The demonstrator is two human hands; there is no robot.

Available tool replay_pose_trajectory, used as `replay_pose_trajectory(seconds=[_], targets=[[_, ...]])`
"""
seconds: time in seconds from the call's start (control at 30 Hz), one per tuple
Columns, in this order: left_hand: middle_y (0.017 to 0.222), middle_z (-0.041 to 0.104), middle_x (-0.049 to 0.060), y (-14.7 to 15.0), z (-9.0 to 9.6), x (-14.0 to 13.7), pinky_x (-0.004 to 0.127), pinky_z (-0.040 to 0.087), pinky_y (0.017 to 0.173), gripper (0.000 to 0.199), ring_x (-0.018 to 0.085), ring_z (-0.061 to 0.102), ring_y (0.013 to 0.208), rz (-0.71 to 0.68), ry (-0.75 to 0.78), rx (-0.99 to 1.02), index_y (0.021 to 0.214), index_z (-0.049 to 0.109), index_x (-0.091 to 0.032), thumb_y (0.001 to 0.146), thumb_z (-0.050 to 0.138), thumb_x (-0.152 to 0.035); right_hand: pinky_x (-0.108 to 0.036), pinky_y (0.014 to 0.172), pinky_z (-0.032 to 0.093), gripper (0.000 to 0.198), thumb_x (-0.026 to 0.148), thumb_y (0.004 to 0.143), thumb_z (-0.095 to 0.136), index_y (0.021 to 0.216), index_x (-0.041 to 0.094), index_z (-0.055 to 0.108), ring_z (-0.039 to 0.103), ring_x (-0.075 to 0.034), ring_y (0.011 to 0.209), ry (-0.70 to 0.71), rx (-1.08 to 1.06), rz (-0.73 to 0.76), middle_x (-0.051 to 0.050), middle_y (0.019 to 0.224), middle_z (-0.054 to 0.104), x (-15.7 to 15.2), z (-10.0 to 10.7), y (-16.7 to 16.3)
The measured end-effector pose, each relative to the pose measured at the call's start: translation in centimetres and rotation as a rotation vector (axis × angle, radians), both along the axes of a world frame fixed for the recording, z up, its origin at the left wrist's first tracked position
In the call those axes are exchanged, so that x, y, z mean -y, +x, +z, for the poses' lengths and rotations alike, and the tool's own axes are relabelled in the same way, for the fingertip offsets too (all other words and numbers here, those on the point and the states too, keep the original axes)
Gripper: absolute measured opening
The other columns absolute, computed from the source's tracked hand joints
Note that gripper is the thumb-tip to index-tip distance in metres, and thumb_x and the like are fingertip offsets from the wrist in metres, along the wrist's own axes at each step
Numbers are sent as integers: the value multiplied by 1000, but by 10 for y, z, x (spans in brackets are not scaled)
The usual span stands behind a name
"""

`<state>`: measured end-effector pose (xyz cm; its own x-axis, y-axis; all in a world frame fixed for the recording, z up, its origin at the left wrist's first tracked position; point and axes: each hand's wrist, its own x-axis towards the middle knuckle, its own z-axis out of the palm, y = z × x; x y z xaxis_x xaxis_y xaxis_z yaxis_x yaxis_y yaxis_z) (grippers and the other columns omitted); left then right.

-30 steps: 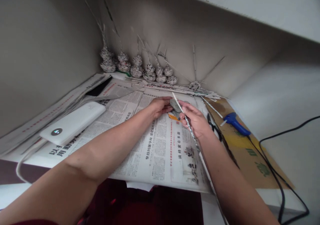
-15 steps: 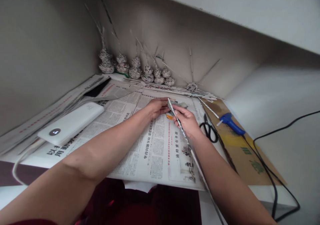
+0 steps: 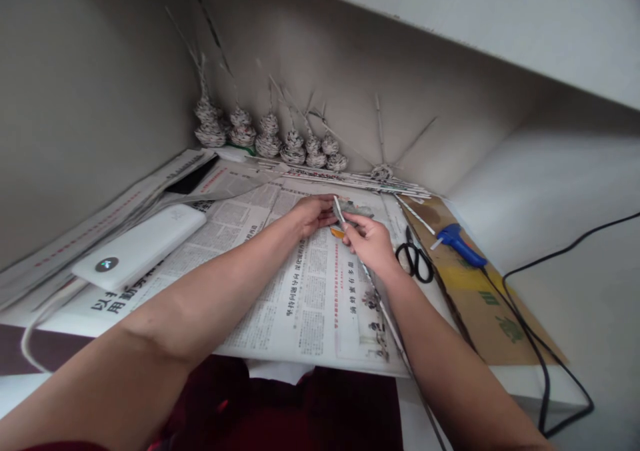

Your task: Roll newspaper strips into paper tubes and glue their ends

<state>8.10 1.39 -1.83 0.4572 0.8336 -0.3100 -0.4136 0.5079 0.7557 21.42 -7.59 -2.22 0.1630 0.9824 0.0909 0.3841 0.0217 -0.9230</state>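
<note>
A thin rolled newspaper tube (image 3: pixel 381 299) slants from beyond the lower edge up to a pale tip between the hands. My right hand (image 3: pixel 369 241) is closed on it near that tip, thumb and fingers pinching it. My left hand (image 3: pixel 315 215) meets the upper end from the left, with curled fingers against it; part of that grip is hidden. Below both hands lies a spread newspaper (image 3: pixel 280 271) with a coloured picture under the fingers. Black-handled scissors (image 3: pixel 416 257) rest just right of my right hand.
Several woven paper gourds (image 3: pixel 269 137) line the back wall. Loose paper tubes (image 3: pixel 345 179) lie before them, by a small woven start (image 3: pixel 383 172) with upright spokes. A blue glue gun (image 3: pixel 463 245) with a black cord sits on cardboard (image 3: pixel 500 317). A white power bank (image 3: pixel 143 244) is at left.
My right hand's fingers have closed further over the tube near its tip, so less of it shows above them. The left hand stays nearly in place. The whole view has shifted slightly.
</note>
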Motion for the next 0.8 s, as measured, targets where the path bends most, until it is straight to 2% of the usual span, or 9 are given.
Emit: replay_pose_trajectory(seconds=[0.13,0.23,0.37,0.5,0.6,0.73,0.8], targets=[[72,66,4,1,0,1,23,52,66,22,10,61,59,25,5,-16,89,64,-14,81,49,0,-19,37,29,49,44,73,65,115,19,62,45,-8,41,-153,-368,71,2,60,58,1,9,-1],[75,67,4,1,1,1,24,52,68,22,10,61,59,39,1,-22,95,64,-13,82,49,-2,-18,36,24,50,42,70,69,116,22,61,44,-7,43,-240,-552,175,3,61,55,2,14,1],[71,66,3,1,1,1,23,52,65,22,9,60,57,40,15,-16,97,63,-13,82,51,-3,-18,37,25,48,40,73,68,117,25,60,42,-7,45,-250,-609,267,3,64,54,6,21,3],[64,63,1,2,-1,1,21,51,58,20,8,56,50,54,34,-29,92,64,-13,80,52,-2,-18,39,26,48,41,75,64,121,28,57,38,-6,44,-140,-634,274,5,62,49,11,31,8],[68,65,3,4,-2,2,20,50,55,16,9,58,52,64,70,-57,87,65,-13,78,56,-3,-18,40,28,46,42,78,61,122,29,56,38,-7,45,-64,-616,272,5,62,48,12,37,13],[74,66,5,5,-1,6,21,51,56,15,11,61,58,54,196,-120,88,66,-12,78,57,-5,-19,39,28,44,43,76,64,115,26,60,40,-7,45,-102,-610,223,4,64,53,9,33,14],[75,67,4,6,-1,8,21,51,57,18,10,60,58,38,275,-140,91,67,-12,79,56,-6,-19,40,32,39,42,74,68,108,22,64,46,-7,47,-124,-651,225,3,65,56,6,27,12]])
